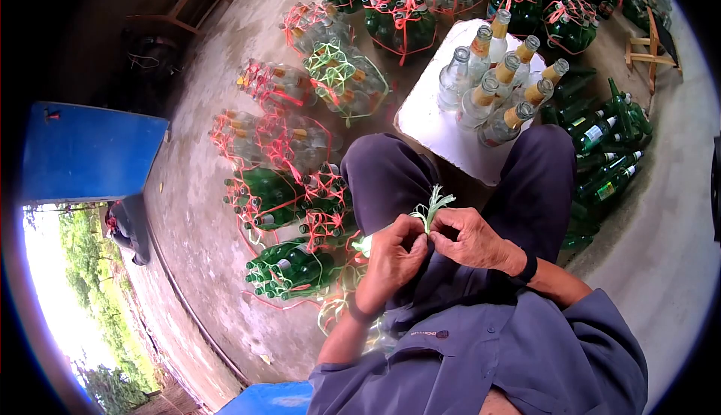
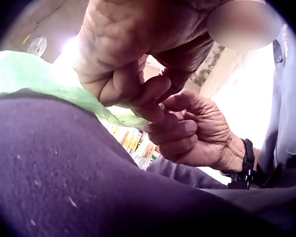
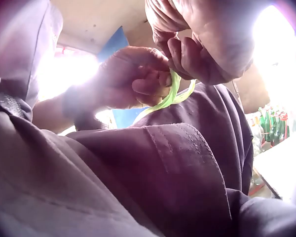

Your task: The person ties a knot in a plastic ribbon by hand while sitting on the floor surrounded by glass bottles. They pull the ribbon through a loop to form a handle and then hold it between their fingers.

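Over the lap, both hands pinch a pale green plastic twine (image 1: 432, 205), fingertips close together. Its frayed end fans up between the hands in the head view. My left hand (image 1: 394, 253) holds it between thumb and curled fingers; my right hand (image 1: 477, 242), with a black band on the wrist, pinches it from the other side. A wide, flat stretch of the twine (image 2: 34, 74) runs over the thigh to the left hand in the left wrist view. In the right wrist view a curved loop of the twine (image 3: 173, 94) hangs below the fingers.
Ahead, a white board (image 1: 428, 107) bears several clear glass bottles (image 1: 481, 103). Bundles of bottles tied with red twine (image 1: 297, 141) stand at the left and back. Loose green bottles (image 1: 601, 144) lie at the right. A wooden stool (image 1: 650, 54) stands beyond them.
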`<state>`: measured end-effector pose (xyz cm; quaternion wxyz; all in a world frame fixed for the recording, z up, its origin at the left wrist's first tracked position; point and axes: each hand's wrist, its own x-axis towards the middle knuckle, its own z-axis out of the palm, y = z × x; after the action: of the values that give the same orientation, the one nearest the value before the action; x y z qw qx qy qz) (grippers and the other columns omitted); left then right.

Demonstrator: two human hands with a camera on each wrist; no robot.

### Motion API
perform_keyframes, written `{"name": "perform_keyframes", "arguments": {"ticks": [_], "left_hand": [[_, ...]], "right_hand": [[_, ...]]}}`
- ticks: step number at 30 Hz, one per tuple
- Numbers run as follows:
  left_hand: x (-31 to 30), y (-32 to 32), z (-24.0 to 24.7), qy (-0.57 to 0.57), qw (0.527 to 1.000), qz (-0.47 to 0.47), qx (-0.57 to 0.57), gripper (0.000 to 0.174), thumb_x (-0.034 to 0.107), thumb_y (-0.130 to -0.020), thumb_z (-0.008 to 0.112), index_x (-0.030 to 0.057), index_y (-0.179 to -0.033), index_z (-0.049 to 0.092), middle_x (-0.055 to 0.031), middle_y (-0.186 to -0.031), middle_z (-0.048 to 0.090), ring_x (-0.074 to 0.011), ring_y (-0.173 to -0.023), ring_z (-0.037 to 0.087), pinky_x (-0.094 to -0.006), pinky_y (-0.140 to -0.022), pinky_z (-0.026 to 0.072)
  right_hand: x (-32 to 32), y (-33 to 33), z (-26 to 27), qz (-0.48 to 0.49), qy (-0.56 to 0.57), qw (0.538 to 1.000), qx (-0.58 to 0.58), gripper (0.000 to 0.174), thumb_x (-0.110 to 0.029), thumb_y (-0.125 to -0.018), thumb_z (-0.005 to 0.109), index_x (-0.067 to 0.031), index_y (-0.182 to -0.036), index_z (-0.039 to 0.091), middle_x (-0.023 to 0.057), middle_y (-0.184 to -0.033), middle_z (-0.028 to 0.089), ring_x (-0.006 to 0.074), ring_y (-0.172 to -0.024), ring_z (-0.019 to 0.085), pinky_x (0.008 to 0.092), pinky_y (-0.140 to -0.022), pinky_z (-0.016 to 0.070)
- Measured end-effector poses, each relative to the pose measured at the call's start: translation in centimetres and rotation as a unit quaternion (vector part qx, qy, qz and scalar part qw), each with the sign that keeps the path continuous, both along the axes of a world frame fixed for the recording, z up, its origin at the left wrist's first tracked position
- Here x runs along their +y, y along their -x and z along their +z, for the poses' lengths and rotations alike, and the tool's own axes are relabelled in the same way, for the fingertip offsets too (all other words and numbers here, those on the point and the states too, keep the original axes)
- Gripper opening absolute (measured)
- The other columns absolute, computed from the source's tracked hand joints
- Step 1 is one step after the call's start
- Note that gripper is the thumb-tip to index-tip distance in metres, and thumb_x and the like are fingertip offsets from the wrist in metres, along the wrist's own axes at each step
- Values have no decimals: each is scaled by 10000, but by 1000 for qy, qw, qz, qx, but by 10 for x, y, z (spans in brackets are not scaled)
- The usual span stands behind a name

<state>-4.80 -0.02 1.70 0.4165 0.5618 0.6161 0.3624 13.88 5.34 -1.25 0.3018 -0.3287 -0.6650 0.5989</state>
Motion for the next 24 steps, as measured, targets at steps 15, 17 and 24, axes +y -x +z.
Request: {"name": "perform_keyframes", "arguments": {"ticks": [15, 17, 24], "left_hand": [[1, 0, -3, -40, 999, -19, 10, 106, 1, -836, 680, 39, -875, 589, -11, -623, 527, -43, -598, 466, -260, -539, 409], [1, -1, -7, -45, 999, -15, 10, 103, -5, -834, 672, 38, -869, 585, -6, -620, 515, -42, -597, 456, -259, -535, 400], [-3, -3, -3, -8, 1000, 12, -3, 85, -18, -834, 641, 37, -850, 578, 12, -637, 504, -40, -616, 449, -256, -544, 382]], "right_hand": [[1, 1, 3, 21, 13, 1000, 1, 95, -17, -870, 712, 8, -859, 621, 92, -773, 641, 165, -692, 600, 323, -641, 493], [2, 3, 0, 8, 30, 1000, 6, 94, -15, -869, 711, 7, -858, 621, 94, -775, 643, 168, -690, 602, 328, -637, 493], [-6, 6, 5, -25, -28, 999, -4, 107, -53, -864, 716, -7, -846, 621, 122, -722, 617, 208, -635, 588, 333, -623, 487]]}}
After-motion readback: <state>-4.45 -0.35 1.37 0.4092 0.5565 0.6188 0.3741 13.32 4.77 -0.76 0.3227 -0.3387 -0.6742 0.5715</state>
